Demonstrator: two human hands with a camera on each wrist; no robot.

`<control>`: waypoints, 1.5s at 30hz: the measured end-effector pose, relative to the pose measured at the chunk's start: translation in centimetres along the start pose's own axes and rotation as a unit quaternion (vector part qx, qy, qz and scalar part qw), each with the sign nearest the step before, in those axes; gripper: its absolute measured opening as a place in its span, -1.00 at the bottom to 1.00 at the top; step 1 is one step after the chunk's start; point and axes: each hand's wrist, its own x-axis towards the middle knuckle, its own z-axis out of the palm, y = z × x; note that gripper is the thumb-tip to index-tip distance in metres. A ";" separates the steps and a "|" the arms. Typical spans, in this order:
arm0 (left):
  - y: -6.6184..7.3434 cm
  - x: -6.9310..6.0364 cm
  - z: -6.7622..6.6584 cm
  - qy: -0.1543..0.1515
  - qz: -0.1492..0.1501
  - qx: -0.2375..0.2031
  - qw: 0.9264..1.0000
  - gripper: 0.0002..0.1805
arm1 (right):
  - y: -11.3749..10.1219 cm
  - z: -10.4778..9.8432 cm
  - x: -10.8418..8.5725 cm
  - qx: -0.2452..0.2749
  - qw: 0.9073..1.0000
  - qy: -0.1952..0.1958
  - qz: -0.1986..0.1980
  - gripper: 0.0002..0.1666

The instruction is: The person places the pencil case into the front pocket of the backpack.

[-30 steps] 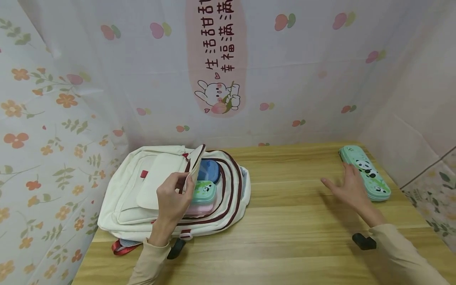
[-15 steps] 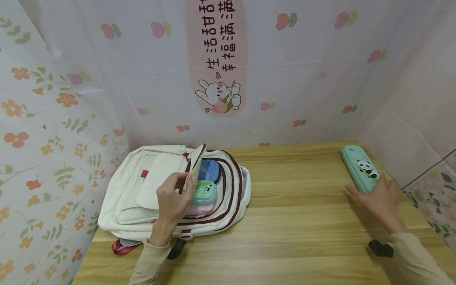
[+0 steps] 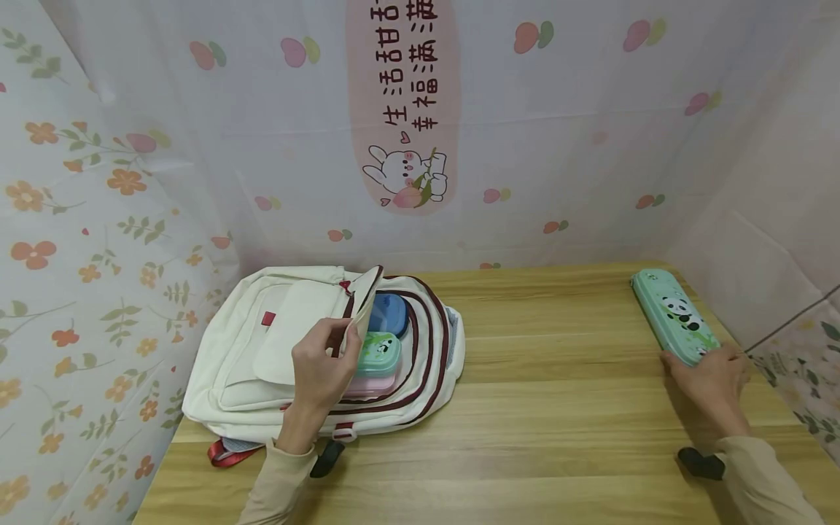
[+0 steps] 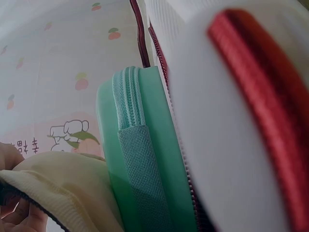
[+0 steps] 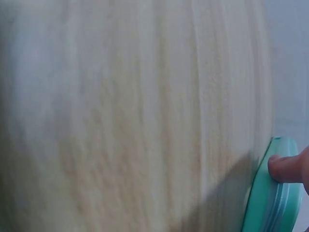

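Observation:
At the left lies a white backpack (image 3: pixel 275 343) with dark red zip trim, one compartment unzipped. My left hand (image 3: pixel 323 368) pinches the edge of its raised front flap (image 3: pixel 367 292). Inside the opening show a green panda case (image 3: pixel 380 354), a blue case (image 3: pixel 389 313) and a pink item (image 3: pixel 370 385), partly covered by the flap. The left wrist view has the green case's zip side (image 4: pixel 145 145) close up. On the far right, my right hand (image 3: pixel 712 379) grips the near end of a mint-green panda pencil case (image 3: pixel 676 313), the thumb (image 5: pixel 287 169) against its side.
The wooden table (image 3: pixel 538 408) extends between the backpack and the pencil case. Patterned cloth (image 3: pixel 525 146) hangs behind and on both sides. A red strap loop (image 3: pixel 230 456) sticks out at the backpack's lower left.
My right hand has moved from above the left side of the pencil case round to its near end and taken hold there. The left hand keeps its pinch on the flap.

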 end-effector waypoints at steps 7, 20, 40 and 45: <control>0.1 0.0 0.2 0.000 0.007 -0.002 1.000 -0.90 | 0.2 0.0 0.0 0.009 1.000 0.023 0.012 0.12; 0.1 -0.1 -0.1 -0.020 -0.005 0.008 1.000 -0.91 | -3.2 0.6 -1.8 0.022 0.994 0.064 -0.086 0.00; 0.1 0.2 0.0 -0.028 -0.008 0.009 1.000 -0.89 | -13.5 2.8 -7.7 0.014 0.948 -0.010 -0.318 -0.08; 0.2 0.2 0.0 -0.026 -0.009 0.007 1.000 -0.90 | -16.2 3.8 -8.8 0.033 0.933 -0.053 -0.355 -0.09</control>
